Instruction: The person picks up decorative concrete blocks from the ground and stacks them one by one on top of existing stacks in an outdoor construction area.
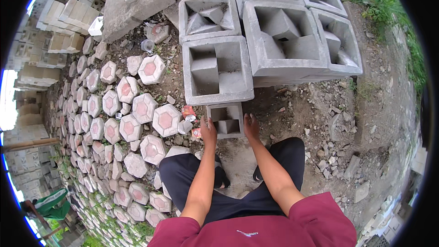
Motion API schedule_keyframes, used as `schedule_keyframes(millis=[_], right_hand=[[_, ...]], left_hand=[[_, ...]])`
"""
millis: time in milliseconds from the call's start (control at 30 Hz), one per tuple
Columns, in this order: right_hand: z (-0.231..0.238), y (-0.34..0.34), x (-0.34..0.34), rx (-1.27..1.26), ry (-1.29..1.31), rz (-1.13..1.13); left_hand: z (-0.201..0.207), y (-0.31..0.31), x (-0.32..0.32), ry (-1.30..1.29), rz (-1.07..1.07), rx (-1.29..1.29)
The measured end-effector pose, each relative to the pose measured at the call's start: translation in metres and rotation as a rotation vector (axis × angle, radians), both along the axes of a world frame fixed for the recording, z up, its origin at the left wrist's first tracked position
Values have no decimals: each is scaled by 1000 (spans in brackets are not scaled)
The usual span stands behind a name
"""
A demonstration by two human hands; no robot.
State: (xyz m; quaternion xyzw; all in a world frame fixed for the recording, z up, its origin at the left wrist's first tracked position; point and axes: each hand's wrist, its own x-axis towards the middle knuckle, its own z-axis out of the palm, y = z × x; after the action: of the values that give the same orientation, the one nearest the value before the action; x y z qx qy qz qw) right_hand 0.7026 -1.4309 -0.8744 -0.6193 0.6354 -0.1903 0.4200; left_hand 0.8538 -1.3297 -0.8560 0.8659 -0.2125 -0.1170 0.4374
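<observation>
Between my two hands is a small square grey concrete vent block, its open face turned up with angled inner walls. My left hand presses its left side, fingers pointing away from me. Against the right side lies my right hand, and the two hands clasp the block between them. The block sits low by my feet, right in front of a larger concrete vent block. Whether it rests on the ground or is slightly raised, I cannot tell.
More large vent blocks stand stacked ahead and to the right. Hexagonal pavers with reddish centres cover the ground on the left. Crumpled red packets lie near my left hand. Rubble is scattered on the right. A concrete slab lies far left.
</observation>
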Motion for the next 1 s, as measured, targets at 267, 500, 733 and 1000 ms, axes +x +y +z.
schedule_keyframes(millis=[267,500,733,1000], right_hand=[[296,-14,-91,190,-453,-36],[572,0,-178,41,-656,-251],[696,93,-281,-292,-645,-648],[731,208,-396,-331,-22,-726]], left_hand=[[324,-37,-41,167,-1,-276],[607,-40,-100,87,-603,-141],[713,-78,-234,458,-1180,-180],[684,-72,-386,775,-1642,50]])
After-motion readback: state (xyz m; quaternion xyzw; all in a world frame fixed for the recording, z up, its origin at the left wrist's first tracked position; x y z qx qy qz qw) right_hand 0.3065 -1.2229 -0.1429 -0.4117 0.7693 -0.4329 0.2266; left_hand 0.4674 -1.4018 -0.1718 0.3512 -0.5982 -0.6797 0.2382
